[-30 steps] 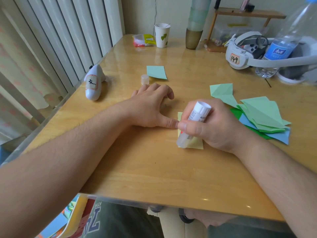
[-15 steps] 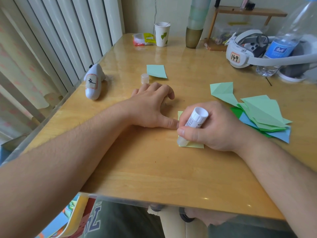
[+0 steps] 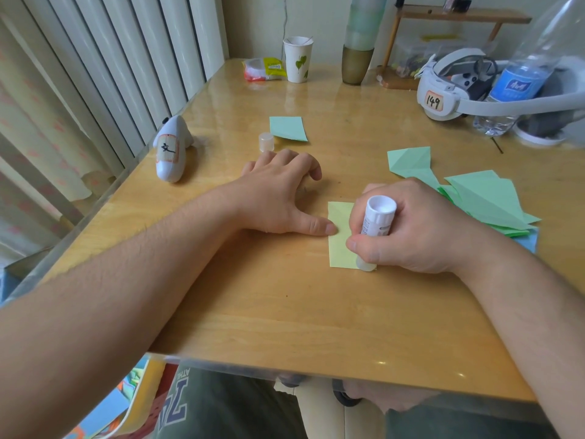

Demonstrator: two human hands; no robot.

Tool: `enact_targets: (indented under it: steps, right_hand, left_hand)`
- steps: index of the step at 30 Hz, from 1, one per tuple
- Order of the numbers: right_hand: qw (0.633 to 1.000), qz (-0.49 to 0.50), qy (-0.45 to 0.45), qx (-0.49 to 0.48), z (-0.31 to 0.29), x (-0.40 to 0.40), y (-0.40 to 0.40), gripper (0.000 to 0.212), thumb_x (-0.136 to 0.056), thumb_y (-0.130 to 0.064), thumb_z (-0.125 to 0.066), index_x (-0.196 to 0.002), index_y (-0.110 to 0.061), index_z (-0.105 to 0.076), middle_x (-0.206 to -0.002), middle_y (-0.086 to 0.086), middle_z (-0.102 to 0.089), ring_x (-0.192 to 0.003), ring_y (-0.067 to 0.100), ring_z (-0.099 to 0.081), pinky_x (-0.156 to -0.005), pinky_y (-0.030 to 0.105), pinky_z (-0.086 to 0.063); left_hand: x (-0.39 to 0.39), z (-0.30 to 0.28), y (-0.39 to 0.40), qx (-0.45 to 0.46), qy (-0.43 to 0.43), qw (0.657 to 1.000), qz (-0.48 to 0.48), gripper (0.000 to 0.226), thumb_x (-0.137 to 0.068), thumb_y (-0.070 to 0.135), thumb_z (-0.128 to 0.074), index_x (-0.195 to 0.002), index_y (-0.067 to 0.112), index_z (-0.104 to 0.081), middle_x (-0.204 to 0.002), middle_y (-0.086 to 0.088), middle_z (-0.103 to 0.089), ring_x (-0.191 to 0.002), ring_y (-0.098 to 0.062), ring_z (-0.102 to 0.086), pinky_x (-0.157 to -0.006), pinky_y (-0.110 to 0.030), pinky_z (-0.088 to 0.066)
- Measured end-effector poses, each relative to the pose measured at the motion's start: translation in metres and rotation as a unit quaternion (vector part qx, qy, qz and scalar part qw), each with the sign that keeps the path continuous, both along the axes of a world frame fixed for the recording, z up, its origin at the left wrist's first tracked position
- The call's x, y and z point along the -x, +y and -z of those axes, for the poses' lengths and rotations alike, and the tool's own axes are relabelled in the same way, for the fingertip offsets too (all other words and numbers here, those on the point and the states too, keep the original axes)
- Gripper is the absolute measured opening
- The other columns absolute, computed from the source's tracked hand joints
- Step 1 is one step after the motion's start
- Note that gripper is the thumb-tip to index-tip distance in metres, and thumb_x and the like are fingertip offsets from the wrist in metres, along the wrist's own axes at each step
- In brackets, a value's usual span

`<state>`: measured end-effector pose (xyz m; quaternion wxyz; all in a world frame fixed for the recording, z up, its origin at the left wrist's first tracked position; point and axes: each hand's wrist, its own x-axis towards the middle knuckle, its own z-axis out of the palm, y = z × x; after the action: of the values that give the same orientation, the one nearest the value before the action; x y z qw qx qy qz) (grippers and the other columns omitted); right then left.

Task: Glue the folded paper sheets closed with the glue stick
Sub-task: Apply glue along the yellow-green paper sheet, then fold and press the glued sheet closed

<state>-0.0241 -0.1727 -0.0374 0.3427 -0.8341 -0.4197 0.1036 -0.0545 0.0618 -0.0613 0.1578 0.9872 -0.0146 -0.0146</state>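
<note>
Yellow folded sheet (image 3: 340, 240): flat on glossy wooden table (image 3: 285, 312), right part hidden under right hand (image 3: 418, 229), whose fingers wrap the white glue stick (image 3: 378, 221), tip down on paper. Left hand (image 3: 278, 198): fingers loosely spread, thumb pressing sheet's left edge. Green folded pile (image 3: 487, 201) just right; translucent cap (image 3: 266, 141) beyond.

Two hands (image 3: 278, 198) – one glue stick (image 3: 376, 223), one cap (image 3: 266, 142), one paper cup (image 3: 298, 59) – one bottle (image 3: 519, 80).
</note>
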Motion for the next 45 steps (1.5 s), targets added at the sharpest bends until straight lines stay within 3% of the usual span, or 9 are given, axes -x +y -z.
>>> enact_targets:
  steps: [11,17,21,24,28,34,36,40,45]
  right_hand:
    - [1.000,0.021,0.008,-0.010,0.004,-0.007,-0.005,0.028,-0.066,-0.038,-0.072,-0.065,-0.014,-0.057,-0.065,0.007,-0.055,-0.060,0.022,-0.049,-0.060,0.044,-0.044]
    - [0.962,0.052,0.088,-0.254,0.005,-0.022,-0.006,0.051,-0.067,-0.036,-0.066,-0.068,0.011,-0.047,-0.066,0.034,-0.039,-0.061,0.035,-0.036,-0.057,0.031,-0.035]
    - [0.933,0.118,0.103,-0.324,0.007,-0.028,-0.002,0.030,-0.081,-0.032,-0.077,-0.076,-0.006,-0.062,-0.063,0.000,-0.057,-0.064,0.011,-0.051,-0.062,0.017,-0.042]
    - [0.935,0.145,0.084,-0.313,0.011,-0.029,0.003,0.009,-0.089,-0.019,-0.082,-0.090,-0.022,-0.073,-0.074,-0.017,-0.067,-0.071,0.001,-0.059,-0.068,0.015,-0.047]
    - [0.933,0.153,0.073,-0.316,0.016,-0.028,0.011,0.028,-0.091,-0.020,-0.079,-0.114,-0.035,-0.076,-0.097,-0.018,-0.072,-0.087,0.000,-0.064,-0.077,0.017,-0.049]
    - [0.966,0.113,0.029,-0.231,0.023,-0.023,0.019,0.042,-0.087,-0.039,-0.065,-0.127,-0.053,-0.067,-0.093,-0.022,-0.067,-0.082,0.012,-0.059,-0.078,0.037,-0.055]
    - [0.971,0.126,-0.009,-0.203,0.022,-0.022,0.021,0.045,-0.088,-0.038,-0.073,-0.128,-0.055,-0.060,-0.096,-0.020,-0.069,-0.079,0.011,-0.059,-0.073,0.039,-0.055]
    - [0.966,0.171,-0.020,-0.192,0.018,-0.022,0.023,0.053,-0.080,-0.039,-0.087,-0.111,-0.046,-0.044,-0.094,-0.022,-0.072,-0.085,0.010,-0.059,-0.073,0.034,-0.052]
    - [0.970,0.196,-0.061,-0.133,0.021,-0.023,0.026,0.044,-0.072,-0.050,-0.090,-0.093,-0.046,-0.052,-0.089,-0.019,-0.062,-0.081,0.000,-0.055,-0.067,0.029,-0.045]
  left_hand:
    - [0.000,0.000,0.001,0.001,0.003,1.000,0.004,0.084,-0.060,0.091,-0.064,-0.127,0.046,-0.040,-0.136,0.015,-0.036,-0.130,-0.016,-0.028,-0.107,-0.039,-0.025]
    - [0.001,-0.003,0.001,-0.008,0.008,1.000,0.011,0.081,-0.065,0.091,-0.062,-0.128,0.047,-0.040,-0.136,0.016,-0.033,-0.126,-0.012,-0.025,-0.106,-0.037,-0.024]
    - [0.002,-0.009,0.011,0.031,0.039,0.998,0.028,0.060,-0.077,0.086,-0.058,-0.123,0.049,-0.047,-0.130,0.016,-0.041,-0.121,-0.009,-0.034,-0.105,-0.036,-0.029]
    - [0.002,-0.015,0.018,0.182,0.027,0.983,0.001,0.030,-0.095,0.063,-0.058,-0.111,0.037,-0.063,-0.098,0.013,-0.060,-0.083,0.002,-0.051,-0.082,-0.023,-0.047]
    - [0.000,-0.017,0.009,0.295,-0.070,0.951,-0.062,0.036,-0.100,0.053,-0.060,-0.097,0.019,-0.073,-0.086,0.001,-0.074,-0.067,-0.008,-0.057,-0.057,-0.014,-0.045]
    - [-0.003,-0.012,-0.012,0.433,-0.058,0.899,0.020,0.034,-0.102,0.050,-0.060,-0.111,0.022,-0.075,-0.098,0.002,-0.076,-0.091,-0.008,-0.067,-0.092,-0.031,-0.053]
    - [-0.004,-0.007,-0.019,0.473,-0.056,0.878,0.049,0.033,-0.103,0.043,-0.063,-0.124,0.019,-0.072,-0.112,-0.004,-0.077,-0.107,-0.023,-0.071,-0.104,-0.044,-0.054]
    - [-0.010,0.000,-0.024,0.488,-0.097,0.867,0.041,0.044,-0.093,0.053,-0.071,-0.125,0.023,-0.074,-0.116,-0.023,-0.071,-0.114,-0.051,-0.061,-0.098,-0.067,-0.052]
    - [-0.009,-0.004,-0.025,0.455,-0.146,0.878,0.023,0.022,-0.091,0.041,-0.076,-0.104,0.024,-0.080,-0.096,-0.012,-0.076,-0.085,-0.018,-0.066,-0.080,-0.045,-0.055]
